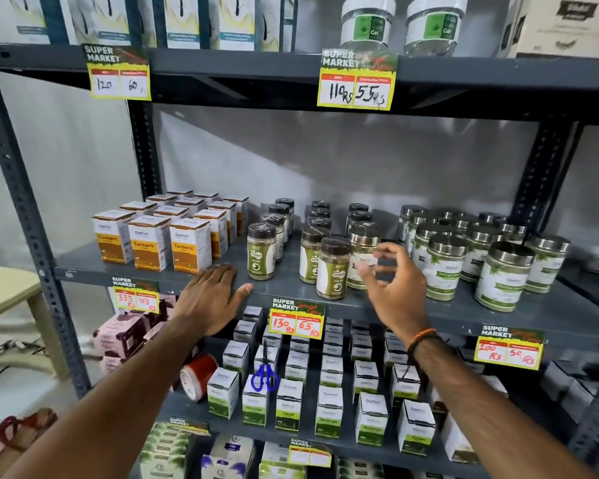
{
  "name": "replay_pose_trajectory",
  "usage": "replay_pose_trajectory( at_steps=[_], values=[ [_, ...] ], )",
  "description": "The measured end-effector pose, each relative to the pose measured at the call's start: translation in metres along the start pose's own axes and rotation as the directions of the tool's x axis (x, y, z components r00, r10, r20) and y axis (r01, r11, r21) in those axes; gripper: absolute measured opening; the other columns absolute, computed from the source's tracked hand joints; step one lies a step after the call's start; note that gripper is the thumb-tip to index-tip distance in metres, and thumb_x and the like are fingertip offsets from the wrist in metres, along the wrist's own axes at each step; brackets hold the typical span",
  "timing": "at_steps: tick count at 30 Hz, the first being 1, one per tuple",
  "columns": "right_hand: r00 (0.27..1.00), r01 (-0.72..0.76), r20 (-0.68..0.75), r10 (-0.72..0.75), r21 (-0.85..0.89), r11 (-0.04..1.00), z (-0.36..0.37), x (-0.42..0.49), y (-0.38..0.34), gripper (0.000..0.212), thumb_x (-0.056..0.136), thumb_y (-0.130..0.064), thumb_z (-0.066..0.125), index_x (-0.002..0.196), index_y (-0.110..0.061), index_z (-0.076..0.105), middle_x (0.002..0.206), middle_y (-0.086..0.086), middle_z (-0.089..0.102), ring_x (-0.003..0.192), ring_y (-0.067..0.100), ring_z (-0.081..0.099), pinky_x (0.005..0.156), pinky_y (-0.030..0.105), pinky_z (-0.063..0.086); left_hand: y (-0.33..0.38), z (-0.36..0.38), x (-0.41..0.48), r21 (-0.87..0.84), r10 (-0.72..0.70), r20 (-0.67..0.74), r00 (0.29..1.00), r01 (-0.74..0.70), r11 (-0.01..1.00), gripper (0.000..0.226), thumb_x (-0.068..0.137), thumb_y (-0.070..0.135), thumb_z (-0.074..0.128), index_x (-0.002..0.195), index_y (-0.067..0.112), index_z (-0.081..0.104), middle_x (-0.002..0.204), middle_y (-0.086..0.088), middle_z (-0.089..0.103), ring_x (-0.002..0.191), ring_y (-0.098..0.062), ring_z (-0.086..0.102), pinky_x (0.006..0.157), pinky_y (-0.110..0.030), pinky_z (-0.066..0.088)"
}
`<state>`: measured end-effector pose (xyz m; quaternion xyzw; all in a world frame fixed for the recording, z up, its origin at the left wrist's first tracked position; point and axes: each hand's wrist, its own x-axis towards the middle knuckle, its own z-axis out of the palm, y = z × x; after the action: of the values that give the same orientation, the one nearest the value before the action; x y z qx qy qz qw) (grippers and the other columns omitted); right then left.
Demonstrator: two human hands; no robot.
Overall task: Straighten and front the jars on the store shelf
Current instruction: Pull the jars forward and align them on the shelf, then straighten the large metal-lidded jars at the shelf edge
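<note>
Grey metal shelving unit filling the view, with several tiers. On the middle tier, left, a block of white-and-orange turmeric boxes in neat rows. At centre, dark-lidded jars of greenish powder in three files running front to back; the front jar of the left file upright near the shelf edge, and one jar of the middle group standing forward of its row, nearer the edge than its neighbours. Right of these, a cluster of larger silver-lidded jars with white-and-green labels, loosely spaced and unevenly aligned; one silver-lidded jar apart from the cluster, just beside the forward dark-lidded jar.

Left hand palm down, flat on the front edge of the middle tier, fingers spread and relaxed, holding nothing, between the turmeric boxes and the first jar. Right hand raised in front of the lone silver-lidded jar, fingers curled loosely and parted, blurred; contact with the jar impossible to tell. Orange-and-black bracelet on the right wrist.

Yellow price tags clipped to shelf edges. Lower tier stocked with small white-and-green boxes, blue-handled scissors among them.
</note>
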<state>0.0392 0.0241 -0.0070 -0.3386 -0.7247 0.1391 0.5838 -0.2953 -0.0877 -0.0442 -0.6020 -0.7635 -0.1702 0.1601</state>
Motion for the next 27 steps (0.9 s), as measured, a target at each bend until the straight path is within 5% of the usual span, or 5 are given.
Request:
replay_pose_trajectory(
  at_steps=[3, 7, 12, 20, 27],
  values=[
    [0.997, -0.076, -0.019, 0.075, -0.017, 0.997, -0.005, 0.014, 0.011, 0.059, 0.089, -0.042, 0.079, 0.137, -0.016, 0.055, 0.130, -0.002, 0.062, 0.110, 0.017, 0.067, 0.087, 0.042, 0.064, 0.000, 0.001, 0.000, 0.002, -0.003, -0.006, 1.000, 0.003, 1.000, 0.085, 0.100, 0.070, 0.012, 0.152, 0.011, 0.042, 0.157, -0.013, 0.046, 0.147, -0.029, 0.037, 0.123, -0.046, 0.026],
    [0.947, -0.223, 0.194, 0.257, -0.181, 0.958, 0.003, 0.027, 0.023, 0.095, 0.083, -0.043, 0.086, 0.157, -0.013, 0.035, 0.152, 0.006, 0.054, 0.136, 0.025, 0.055, 0.114, 0.042, 0.046, -0.001, 0.001, -0.001, 0.006, -0.005, -0.010, 1.000, 0.005, 1.000, 0.088, 0.098, 0.072, 0.011, 0.152, 0.010, 0.043, 0.158, -0.014, 0.046, 0.148, -0.029, 0.037, 0.123, -0.046, 0.025],
    [0.890, -0.229, 0.349, 0.294, -0.215, 0.949, 0.010, 0.036, 0.030, 0.090, 0.081, -0.039, 0.089, 0.151, -0.011, 0.040, 0.140, 0.004, 0.068, 0.122, 0.021, 0.068, 0.103, 0.036, 0.054, 0.000, 0.002, 0.001, 0.008, -0.002, -0.011, 1.000, 0.002, 1.000, 0.089, 0.098, 0.072, 0.010, 0.153, 0.010, 0.042, 0.158, -0.014, 0.046, 0.148, -0.029, 0.036, 0.123, -0.046, 0.023],
    [0.891, -0.246, 0.328, 0.313, -0.228, 0.942, 0.000, 0.036, 0.029, 0.067, 0.083, -0.023, 0.088, 0.138, -0.007, 0.053, 0.132, 0.007, 0.072, 0.118, 0.022, 0.070, 0.097, 0.027, 0.050, 0.001, -0.006, 0.001, -0.009, -0.023, 0.065, 0.998, 0.024, 1.000, 0.087, 0.098, 0.073, 0.012, 0.158, 0.013, 0.033, 0.164, -0.011, 0.037, 0.152, -0.025, 0.028, 0.125, -0.045, 0.018],
    [0.903, -0.248, 0.304, 0.304, -0.208, 0.946, -0.038, 0.026, 0.009, 0.069, 0.084, -0.025, 0.088, 0.140, -0.006, 0.052, 0.133, 0.009, 0.072, 0.118, 0.025, 0.070, 0.102, 0.038, 0.055, 0.020, -0.047, -0.021, -0.153, -0.070, 0.050, 0.996, 0.077, 0.985, 0.092, 0.093, 0.078, 0.015, 0.158, 0.013, 0.026, 0.163, -0.016, 0.035, 0.145, -0.033, 0.039, 0.113, -0.056, 0.040]
  ],
)
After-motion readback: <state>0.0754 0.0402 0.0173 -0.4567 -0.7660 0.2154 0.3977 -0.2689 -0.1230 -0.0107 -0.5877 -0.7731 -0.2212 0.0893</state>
